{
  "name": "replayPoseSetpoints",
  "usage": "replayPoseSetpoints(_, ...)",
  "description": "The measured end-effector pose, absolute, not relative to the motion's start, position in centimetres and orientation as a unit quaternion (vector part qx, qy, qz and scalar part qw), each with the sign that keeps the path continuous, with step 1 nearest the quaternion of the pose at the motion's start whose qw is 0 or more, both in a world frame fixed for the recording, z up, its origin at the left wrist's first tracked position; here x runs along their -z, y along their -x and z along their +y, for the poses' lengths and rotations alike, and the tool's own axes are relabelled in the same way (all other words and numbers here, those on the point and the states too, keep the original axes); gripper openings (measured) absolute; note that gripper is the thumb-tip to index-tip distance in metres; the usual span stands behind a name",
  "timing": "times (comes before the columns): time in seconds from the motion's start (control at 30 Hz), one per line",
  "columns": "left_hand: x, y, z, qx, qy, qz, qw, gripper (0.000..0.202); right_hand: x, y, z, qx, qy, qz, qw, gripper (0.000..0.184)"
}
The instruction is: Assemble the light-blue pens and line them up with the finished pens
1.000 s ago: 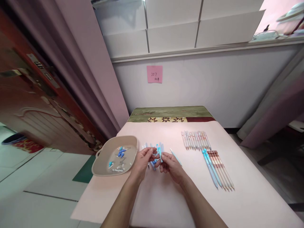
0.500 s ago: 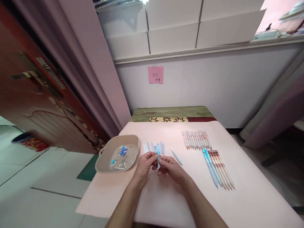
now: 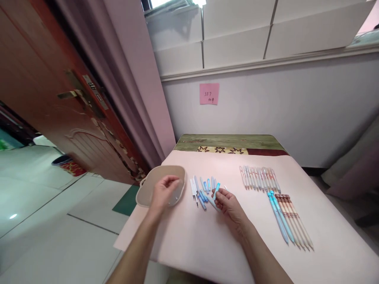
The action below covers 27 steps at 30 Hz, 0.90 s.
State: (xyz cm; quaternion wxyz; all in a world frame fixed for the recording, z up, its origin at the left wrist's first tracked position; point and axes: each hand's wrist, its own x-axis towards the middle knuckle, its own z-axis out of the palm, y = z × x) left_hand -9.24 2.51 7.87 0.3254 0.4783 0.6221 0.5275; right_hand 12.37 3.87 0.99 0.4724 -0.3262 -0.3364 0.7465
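Observation:
My right hand (image 3: pixel 228 205) is closed on a light blue pen barrel (image 3: pixel 216 190), its tip pointing up and away. My left hand (image 3: pixel 164 193) hovers over the beige tray (image 3: pixel 148 188) with fingers curled; whether they hold a small part is hidden. Between the hands lies a loose bunch of blue and white pen parts (image 3: pixel 202 189) on the pink table cover (image 3: pixel 207 236).
A row of pale pens (image 3: pixel 258 177) lies at the far right of the cover, with blue and brown pens (image 3: pixel 288 219) nearer me. A pink note (image 3: pixel 209 93) hangs on the wall behind. A red-brown door (image 3: pixel 44 102) and a curtain stand at left.
My left hand has left the pen and moved left over the tray. My right hand keeps the blue pen barrel. The camera has swung left.

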Motion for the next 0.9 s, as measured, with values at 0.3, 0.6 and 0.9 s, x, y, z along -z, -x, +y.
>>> replayPoseSetpoints(0.3, -9.9, 23.2, 3.6, -0.158, -0.567, 0.808, 0.031, 0.012, -1.6, -12.1, 3.6, -0.765, 0.298, -0.261, 0.507, 0.031)
replayPoseSetpoints(0.6, -9.2, 23.9, 5.8, -0.035, -0.635, 0.771, 0.023, 0.012, -1.1, -12.1, 3.9, -0.772, 0.297, -0.230, 0.513, 0.040)
replayPoseSetpoints(0.9, -7.3, 22.1, 5.8, 0.084, -0.646, 0.752, 0.101, 0.015, -0.9, -12.0, 4.2, -0.776, 0.302, -0.233, 0.502, 0.039)
